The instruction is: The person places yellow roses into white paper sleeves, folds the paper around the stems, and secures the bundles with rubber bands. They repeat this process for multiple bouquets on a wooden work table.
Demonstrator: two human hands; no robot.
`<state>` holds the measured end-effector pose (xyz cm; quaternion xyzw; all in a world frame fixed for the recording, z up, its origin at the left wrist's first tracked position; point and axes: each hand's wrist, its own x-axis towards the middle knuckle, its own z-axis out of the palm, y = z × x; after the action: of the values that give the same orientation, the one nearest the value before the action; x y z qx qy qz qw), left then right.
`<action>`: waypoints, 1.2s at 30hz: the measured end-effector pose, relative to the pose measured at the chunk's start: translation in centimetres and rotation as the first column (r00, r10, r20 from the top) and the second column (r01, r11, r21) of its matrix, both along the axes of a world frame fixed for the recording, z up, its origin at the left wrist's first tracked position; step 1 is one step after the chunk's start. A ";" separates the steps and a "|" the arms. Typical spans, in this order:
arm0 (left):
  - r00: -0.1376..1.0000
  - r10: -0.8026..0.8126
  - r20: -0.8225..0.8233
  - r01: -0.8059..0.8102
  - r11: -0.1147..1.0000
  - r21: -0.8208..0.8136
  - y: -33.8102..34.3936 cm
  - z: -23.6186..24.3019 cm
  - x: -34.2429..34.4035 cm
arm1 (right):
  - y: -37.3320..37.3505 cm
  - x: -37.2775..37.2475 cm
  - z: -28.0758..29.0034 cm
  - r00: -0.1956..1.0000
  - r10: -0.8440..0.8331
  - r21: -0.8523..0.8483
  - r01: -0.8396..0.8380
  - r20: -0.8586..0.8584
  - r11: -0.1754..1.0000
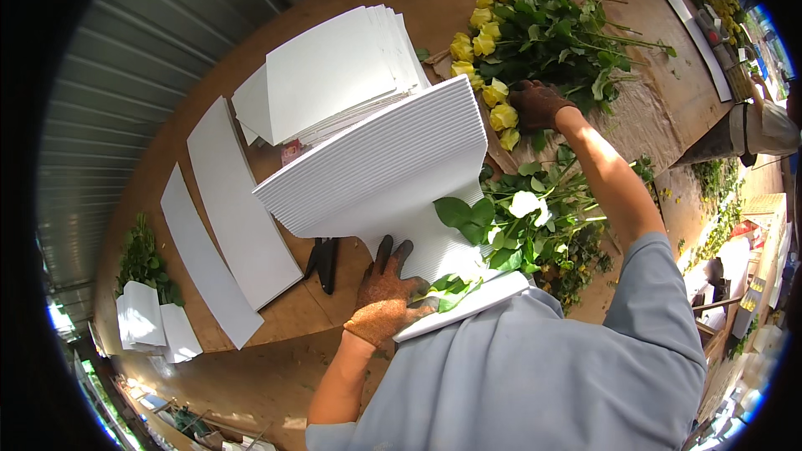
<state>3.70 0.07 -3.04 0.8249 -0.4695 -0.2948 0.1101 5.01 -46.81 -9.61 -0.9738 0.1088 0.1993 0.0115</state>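
My left hand (388, 294), in a brown and dark work glove, lies with fingers spread on a white corrugated sheet (393, 159). Its thumb rests by green rose leaves (455, 291) at the sheet's near, folded edge, close to my body. The sheet's far part rises and curves up. On the right of the sheet lie white roses (528, 205) with leafy stems. Farther out, my right hand (539, 106), also gloved, curls its fingers just behind the blooms of several yellow roses (503, 117); the stems between those fingers are partly hidden.
A stack of white sheets (334, 75) stands beyond the corrugated one. Long white strips (242, 192) and a black-handled tool (322, 265) lie to the left on the brown table (180, 138). A white-wrapped bunch (146, 315) sits at the left edge. Another person (748, 129) is at the far right.
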 end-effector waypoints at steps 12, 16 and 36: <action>0.999 0.046 -0.022 -0.047 0.998 -0.051 0.2 -0.3 -0.5 | 8.8 -7.2 19.4 0.580 0.191 0.100 -0.431 0.792 0.897; 0.988 0.033 0.151 -0.008 0.987 -0.162 1.2 -1.7 -0.9 | 20.5 -8.2 17.2 0.717 0.422 0.395 -0.674 0.555 0.625; 0.997 0.042 -0.069 -0.052 0.988 -0.148 1.0 0.4 0.3 | 1.0 -0.4 0.7 0.994 0.090 0.055 -0.094 0.060 0.994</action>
<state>3.95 1.07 -2.63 0.8150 -0.4669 -0.2833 0.1939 4.60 -45.78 -8.93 -0.9824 0.0575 0.1745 0.0337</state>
